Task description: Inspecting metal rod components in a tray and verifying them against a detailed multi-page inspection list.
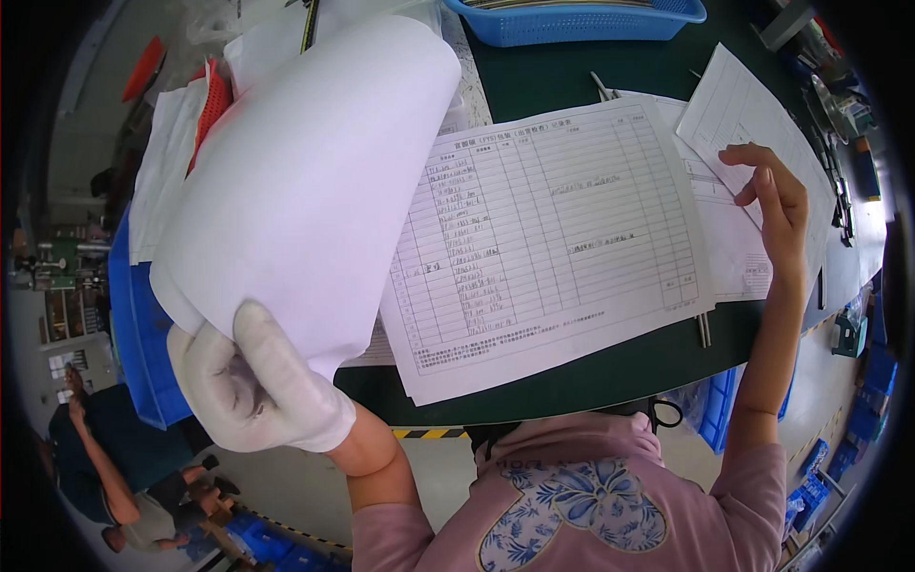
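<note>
My left hand (pixel 257 381), in a white glove, pinches the lower edge of lifted paper sheets (pixel 315 162) between thumb and fingers. These sheets curl up and over to the left, their visible side blank. Beneath and to the right lies a printed form (pixel 562 238), a table with handwritten entries, on top of other papers. My bare right hand (pixel 777 205) hovers at the right over more loose papers (pixel 729 238), its fingers half bent and apart, with nothing visible in them. Just beyond its fingertips is a tilted printed sheet (pixel 739 110).
A blue basket (pixel 581 24) stands at the far edge of the dark green table (pixel 534 81). At the left are a blue bin (pixel 143 334) and a red mesh piece (pixel 214 100). Metal rods (pixel 703 331) stick out from under the papers. Other people (pixel 124 477) are at the lower left.
</note>
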Demonstrator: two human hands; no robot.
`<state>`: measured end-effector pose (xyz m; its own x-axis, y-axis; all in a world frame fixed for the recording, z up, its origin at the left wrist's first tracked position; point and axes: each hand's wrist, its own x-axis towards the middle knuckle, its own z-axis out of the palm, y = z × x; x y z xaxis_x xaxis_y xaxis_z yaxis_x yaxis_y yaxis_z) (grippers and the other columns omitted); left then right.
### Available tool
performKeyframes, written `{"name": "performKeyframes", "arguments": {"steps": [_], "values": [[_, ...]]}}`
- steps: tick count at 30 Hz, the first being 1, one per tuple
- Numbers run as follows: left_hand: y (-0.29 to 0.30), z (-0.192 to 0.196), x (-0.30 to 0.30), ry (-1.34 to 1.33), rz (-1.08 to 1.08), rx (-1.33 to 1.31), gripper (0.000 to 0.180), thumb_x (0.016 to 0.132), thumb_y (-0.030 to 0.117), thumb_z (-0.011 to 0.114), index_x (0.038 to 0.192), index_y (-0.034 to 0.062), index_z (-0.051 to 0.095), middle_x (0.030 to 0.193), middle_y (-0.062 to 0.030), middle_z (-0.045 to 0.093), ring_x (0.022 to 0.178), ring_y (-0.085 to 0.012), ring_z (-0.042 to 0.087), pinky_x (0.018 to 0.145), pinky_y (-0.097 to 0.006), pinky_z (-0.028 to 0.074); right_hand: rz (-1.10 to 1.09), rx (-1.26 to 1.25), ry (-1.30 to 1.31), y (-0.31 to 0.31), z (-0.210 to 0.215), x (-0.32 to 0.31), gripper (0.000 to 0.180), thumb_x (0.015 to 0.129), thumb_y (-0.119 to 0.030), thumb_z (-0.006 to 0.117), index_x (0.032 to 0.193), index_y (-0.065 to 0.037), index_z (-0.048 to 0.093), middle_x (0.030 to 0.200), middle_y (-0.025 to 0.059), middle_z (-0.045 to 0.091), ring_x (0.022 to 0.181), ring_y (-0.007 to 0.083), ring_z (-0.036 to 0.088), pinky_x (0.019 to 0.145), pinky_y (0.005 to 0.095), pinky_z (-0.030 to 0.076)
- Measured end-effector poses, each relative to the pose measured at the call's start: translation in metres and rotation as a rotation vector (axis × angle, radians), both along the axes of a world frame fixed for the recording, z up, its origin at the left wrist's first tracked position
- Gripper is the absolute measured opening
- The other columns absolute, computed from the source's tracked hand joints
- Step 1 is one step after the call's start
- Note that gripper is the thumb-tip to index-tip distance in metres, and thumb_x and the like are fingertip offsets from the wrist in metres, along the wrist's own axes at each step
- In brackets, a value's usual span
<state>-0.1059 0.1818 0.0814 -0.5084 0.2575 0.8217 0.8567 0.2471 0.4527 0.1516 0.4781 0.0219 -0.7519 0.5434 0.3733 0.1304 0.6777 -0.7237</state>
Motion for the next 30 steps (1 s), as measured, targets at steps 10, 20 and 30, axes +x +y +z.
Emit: {"name": "performKeyframes", "arguments": {"steps": [10,20,30], "values": [[0.002,0.0,-0.003,0.029,0.008,-0.012,0.008,0.077,0.002,0.054,0.074,-0.0052,0.054,0.079,-0.0104,0.054,0.067,-0.0161,0.05,0.058,-0.025,0.037,-0.377,0.038,0.178,0.01,-0.011,0.008,0.029,0.093,-0.021,0.045,0.084,0.001,0.061,0.076,0.0043,0.058,0.068,0.0089,0.051,0.067,0.0213,0.042],[0.003,0.0,-0.003,0.035,-0.008,-0.009,0.007,0.077,0.001,0.054,0.075,-0.0052,0.055,0.079,-0.0099,0.054,0.067,-0.0153,0.05,0.058,-0.024,0.036,-0.228,0.08,0.155,0.006,-0.008,-0.003,0.02,0.091,-0.011,0.044,0.082,0.002,0.057,0.08,0.007,0.056,0.074,0.0127,0.052,0.071,0.0235,0.042],[0.001,-0.002,-0.003,0.019,-0.012,-0.005,0.007,0.077,0.001,0.054,0.075,-0.005,0.055,0.078,-0.0085,0.053,0.067,-0.0147,0.049,0.058,-0.024,0.035,-0.138,0.276,-0.11,-0.006,-0.004,-0.008,0.023,0.07,-0.004,0.064,0.056,-0.001,0.045,0.054,0.0066,0.044,0.053,0.0168,0.041,0.057,0.0289,0.033]]}}
